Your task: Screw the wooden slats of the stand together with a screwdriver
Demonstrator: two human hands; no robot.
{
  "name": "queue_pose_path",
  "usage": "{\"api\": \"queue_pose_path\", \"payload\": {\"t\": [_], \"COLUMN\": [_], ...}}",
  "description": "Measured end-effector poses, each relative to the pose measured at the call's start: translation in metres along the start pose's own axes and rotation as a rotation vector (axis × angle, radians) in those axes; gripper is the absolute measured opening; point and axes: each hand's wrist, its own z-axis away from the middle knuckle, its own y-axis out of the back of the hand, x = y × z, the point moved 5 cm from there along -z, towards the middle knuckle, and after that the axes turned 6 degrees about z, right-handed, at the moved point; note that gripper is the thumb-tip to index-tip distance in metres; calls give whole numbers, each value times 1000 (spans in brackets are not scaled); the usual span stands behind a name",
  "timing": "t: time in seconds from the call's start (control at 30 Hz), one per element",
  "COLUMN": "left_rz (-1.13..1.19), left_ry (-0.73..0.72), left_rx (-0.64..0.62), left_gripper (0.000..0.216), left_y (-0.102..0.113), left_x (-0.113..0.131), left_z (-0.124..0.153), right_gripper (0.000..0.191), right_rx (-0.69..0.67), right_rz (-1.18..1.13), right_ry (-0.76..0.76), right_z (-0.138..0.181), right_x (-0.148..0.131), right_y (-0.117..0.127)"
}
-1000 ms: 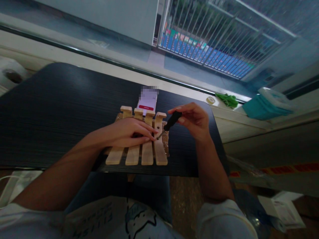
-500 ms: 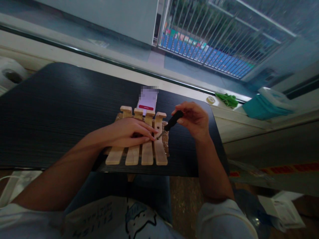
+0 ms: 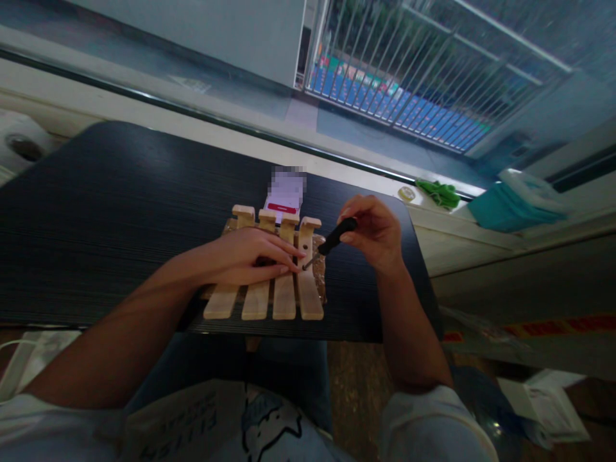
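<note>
A slatted wooden rack [image 3: 285, 300] with hooked upper ends lies on the dark table. My left hand [image 3: 255, 255] rests flat across its slats, fingers stretched toward the rightmost slat. Between the thumb and fingers of my right hand [image 3: 378, 231] is the black handle of a screwdriver [image 3: 337, 236]. Its thin shaft slants down to the left, and the tip meets a dark hole or screw in the rightmost slat, close to my left fingertips. Another dark hole shows higher on that slat. Crinkled brown wrapping [image 3: 319, 282] sticks out from under the rack.
A phone [image 3: 285, 191] with a lit screen lies just behind the rack on the black table [image 3: 120, 212]. On the right sill are a tape roll [image 3: 407, 194], a green cloth [image 3: 437, 194] and a teal box [image 3: 505, 204]. A white paper roll [image 3: 22, 141] stands at far left.
My right hand and the screwdriver handle have shifted very slightly, with the handle turned a little. The tip stays at the same spot; my left hand and the rack have not moved.
</note>
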Motion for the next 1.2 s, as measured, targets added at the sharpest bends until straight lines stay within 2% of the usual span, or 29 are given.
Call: {"api": "queue_pose_path", "payload": {"t": [0.3,0.53,0.73,0.9,1.2], "left_rz": [2,4,7,8,14], "left_ry": [-3,-17,-17,-25,-26], "left_rx": [10,3,11,10,6], "left_gripper": [26,26,26,26,25], "left_y": [1,0,2,1,1], "left_x": [0,1,3,3,2], "left_z": [0,-1,-1,-1,-1], "right_gripper": [37,30,16,24,31], "right_rx": [45,-30,-78,-49,-16], "right_rz": [56,32,-30,-31,-10], "right_ry": [-35,-9,-116,-171,-129], "right_z": [0,1,5,5,7], "right_x": [0,-2,-7,-4,5], "right_y": [-1,0,-1,-1,2]}}
